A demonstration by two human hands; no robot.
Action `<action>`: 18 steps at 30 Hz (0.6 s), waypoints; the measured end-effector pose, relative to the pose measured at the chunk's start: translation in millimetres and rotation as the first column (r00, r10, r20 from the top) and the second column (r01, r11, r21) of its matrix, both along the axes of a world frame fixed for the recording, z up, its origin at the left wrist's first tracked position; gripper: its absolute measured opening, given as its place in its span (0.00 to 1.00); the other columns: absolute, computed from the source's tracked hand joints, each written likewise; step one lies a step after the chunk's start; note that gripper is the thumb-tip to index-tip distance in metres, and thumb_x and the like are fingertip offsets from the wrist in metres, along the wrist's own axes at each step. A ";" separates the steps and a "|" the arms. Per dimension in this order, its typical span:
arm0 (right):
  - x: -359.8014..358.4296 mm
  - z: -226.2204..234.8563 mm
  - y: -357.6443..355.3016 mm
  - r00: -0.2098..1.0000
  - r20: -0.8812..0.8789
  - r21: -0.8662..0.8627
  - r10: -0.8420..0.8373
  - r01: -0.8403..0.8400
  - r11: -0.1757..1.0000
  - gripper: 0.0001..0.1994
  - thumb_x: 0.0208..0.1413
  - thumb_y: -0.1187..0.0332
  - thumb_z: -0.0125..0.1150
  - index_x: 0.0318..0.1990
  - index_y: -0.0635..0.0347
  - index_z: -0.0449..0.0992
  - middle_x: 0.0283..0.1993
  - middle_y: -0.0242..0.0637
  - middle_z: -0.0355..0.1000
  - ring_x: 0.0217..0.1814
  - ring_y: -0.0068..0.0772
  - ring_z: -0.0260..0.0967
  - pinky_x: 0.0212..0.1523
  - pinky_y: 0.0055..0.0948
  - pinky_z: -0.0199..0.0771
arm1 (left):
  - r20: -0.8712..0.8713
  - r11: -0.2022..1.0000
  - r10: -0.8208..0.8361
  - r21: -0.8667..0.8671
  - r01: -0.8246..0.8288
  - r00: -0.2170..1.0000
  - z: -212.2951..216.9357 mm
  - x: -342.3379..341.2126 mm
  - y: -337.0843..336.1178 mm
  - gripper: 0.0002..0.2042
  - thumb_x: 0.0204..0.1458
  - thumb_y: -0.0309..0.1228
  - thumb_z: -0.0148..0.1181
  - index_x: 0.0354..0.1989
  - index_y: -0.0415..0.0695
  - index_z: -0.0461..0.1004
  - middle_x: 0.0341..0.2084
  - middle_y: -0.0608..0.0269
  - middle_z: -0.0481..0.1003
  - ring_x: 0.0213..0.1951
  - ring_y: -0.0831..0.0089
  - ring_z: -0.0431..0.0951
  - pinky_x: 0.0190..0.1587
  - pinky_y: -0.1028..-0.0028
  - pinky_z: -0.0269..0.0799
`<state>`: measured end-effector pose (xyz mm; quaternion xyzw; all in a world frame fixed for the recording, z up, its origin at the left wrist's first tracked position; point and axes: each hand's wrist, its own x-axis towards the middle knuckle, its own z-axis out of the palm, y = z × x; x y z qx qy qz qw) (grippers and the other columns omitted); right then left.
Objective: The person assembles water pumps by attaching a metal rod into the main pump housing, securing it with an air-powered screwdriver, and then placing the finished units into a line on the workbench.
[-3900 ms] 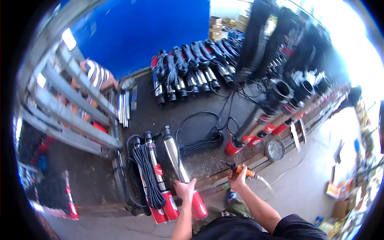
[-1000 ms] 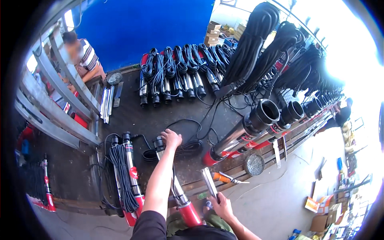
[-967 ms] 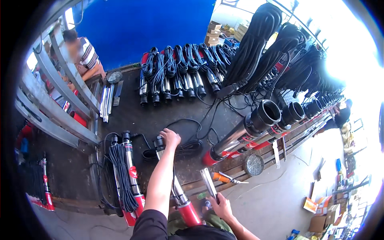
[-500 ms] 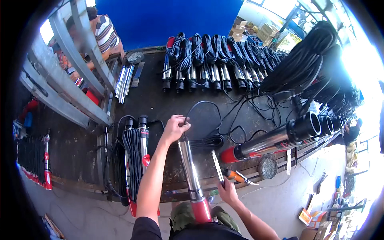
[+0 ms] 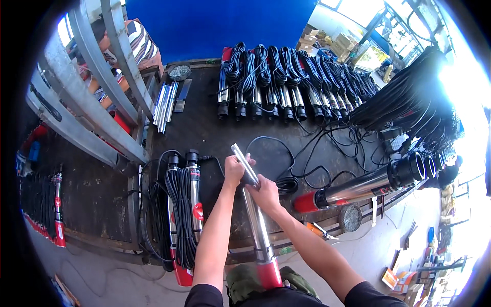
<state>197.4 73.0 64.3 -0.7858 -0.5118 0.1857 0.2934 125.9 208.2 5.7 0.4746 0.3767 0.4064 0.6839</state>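
Filling most of the frame, a dark table (image 5: pixel 215 128) runs from the upper middle down to a front edge that curves across the lower part of the picture, with pale floor below it. A grey metal frame (image 5: pixel 97 87) slants across the upper left, and a person in a striped shirt (image 5: pixel 140 46) sits behind it. Along the far edge of the table lies a row of steel pumps wrapped in black cable (image 5: pixel 286 77), and a heavy mass of coiled black cables (image 5: pixel 409 102) crowds the upper right. A large steel pump with a red end (image 5: pixel 358 187) lies slanted at the right, near the front edge. Left of centre, two slim pumps bound with cable (image 5: pixel 186 204) lie with their red ends overhanging the front edge. Bare table shows between these and the far row, with loose black wire (image 5: pixel 307 153) looping over part of it.

At the centre, a long steel pump body with a red base (image 5: pixel 261 230) slopes from the bottom of the frame up over the front edge. The left hand (image 5: pixel 234 171) is closed around its upper part. The right hand (image 5: pixel 265 193) is wrapped around the body just below, touching the left. A short steel tube (image 5: pixel 241 157) juts up and left beyond the hands; which hand holds it cannot be told. An orange-handled tool (image 5: pixel 319 231) lies at the front edge, right of the forearms.
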 end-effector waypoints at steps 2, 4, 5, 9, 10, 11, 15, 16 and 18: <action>-4.3 20.4 -10.3 1.000 0.009 -0.133 0.017 -0.015 0.991 0.18 0.54 0.58 0.67 0.39 0.67 0.74 0.38 0.51 0.75 0.40 0.56 0.73 0.43 0.45 0.72 | 0.001 1.000 -0.016 0.025 0.015 1.000 -2.7 -1.2 1.1 0.14 0.60 0.31 0.60 0.26 0.35 0.82 0.25 0.54 0.83 0.26 0.74 0.79 0.37 0.75 0.73; -5.0 5.4 -33.9 0.999 -0.042 0.017 -0.022 0.022 1.000 0.21 0.56 0.57 0.64 0.48 0.66 0.75 0.37 0.51 0.74 0.38 0.53 0.73 0.44 0.42 0.73 | 0.020 0.998 -0.057 -0.018 0.058 0.998 -7.2 -2.2 4.4 0.14 0.61 0.31 0.59 0.25 0.35 0.81 0.25 0.54 0.82 0.26 0.75 0.78 0.37 0.76 0.73; -3.9 1.0 -49.6 0.997 -0.063 0.096 -0.047 0.053 0.994 0.23 0.57 0.56 0.63 0.53 0.66 0.75 0.36 0.51 0.74 0.38 0.52 0.74 0.44 0.41 0.74 | 0.082 0.995 -0.094 -0.033 0.097 0.992 -6.7 0.4 5.7 0.15 0.61 0.31 0.59 0.24 0.35 0.80 0.25 0.54 0.82 0.26 0.76 0.78 0.37 0.76 0.73; -5.4 -11.6 -102.2 0.914 -0.318 0.028 -0.254 0.276 0.961 0.24 0.65 0.59 0.56 0.64 0.62 0.70 0.40 0.50 0.70 0.43 0.45 0.72 0.47 0.40 0.72 | 0.062 0.994 -0.068 -0.085 0.073 0.996 -10.6 2.0 7.7 0.14 0.60 0.29 0.59 0.25 0.34 0.81 0.24 0.54 0.83 0.27 0.73 0.81 0.35 0.73 0.74; -10.2 -11.3 -113.2 0.901 -0.352 -0.053 -0.254 0.251 0.966 0.22 0.66 0.62 0.54 0.64 0.62 0.71 0.39 0.46 0.68 0.41 0.39 0.70 0.45 0.37 0.72 | 0.054 0.994 -0.062 -0.092 0.067 0.997 -10.7 -0.2 9.0 0.14 0.60 0.29 0.59 0.25 0.34 0.81 0.24 0.54 0.83 0.27 0.73 0.81 0.35 0.73 0.74; -17.7 -15.1 -122.8 0.901 -0.353 -0.060 -0.252 0.247 0.967 0.21 0.66 0.63 0.56 0.63 0.60 0.73 0.37 0.43 0.66 0.39 0.34 0.69 0.43 0.35 0.71 | 0.048 0.993 -0.059 -0.099 0.063 0.997 -10.4 -1.3 9.2 0.13 0.60 0.29 0.59 0.25 0.34 0.81 0.24 0.54 0.83 0.27 0.73 0.81 0.35 0.73 0.74; -48.0 0.4 -129.4 0.933 -0.258 -0.072 -0.253 0.242 0.967 0.21 0.63 0.63 0.60 0.61 0.57 0.75 0.37 0.46 0.66 0.38 0.44 0.69 0.41 0.39 0.73 | 0.041 0.986 -0.075 -0.144 0.080 0.996 -6.3 0.7 10.9 0.13 0.59 0.29 0.60 0.25 0.34 0.81 0.24 0.53 0.83 0.27 0.72 0.81 0.36 0.72 0.74; -51.4 -3.0 -132.4 0.972 -0.110 -0.066 -0.208 0.202 0.977 0.21 0.61 0.62 0.62 0.60 0.56 0.76 0.37 0.45 0.67 0.38 0.45 0.69 0.41 0.39 0.73 | 0.037 0.986 -0.078 -0.147 0.082 0.996 -4.1 2.2 9.8 0.13 0.59 0.29 0.60 0.25 0.35 0.81 0.25 0.53 0.83 0.27 0.72 0.81 0.36 0.72 0.74; -53.2 4.4 -129.9 0.986 0.129 -0.080 -0.103 0.114 0.990 0.23 0.57 0.60 0.64 0.59 0.54 0.75 0.38 0.42 0.67 0.40 0.47 0.70 0.40 0.42 0.75 | 0.026 0.986 -0.075 -0.147 0.078 0.997 -4.4 0.8 11.2 0.13 0.60 0.29 0.60 0.25 0.35 0.81 0.25 0.53 0.83 0.28 0.72 0.81 0.37 0.72 0.75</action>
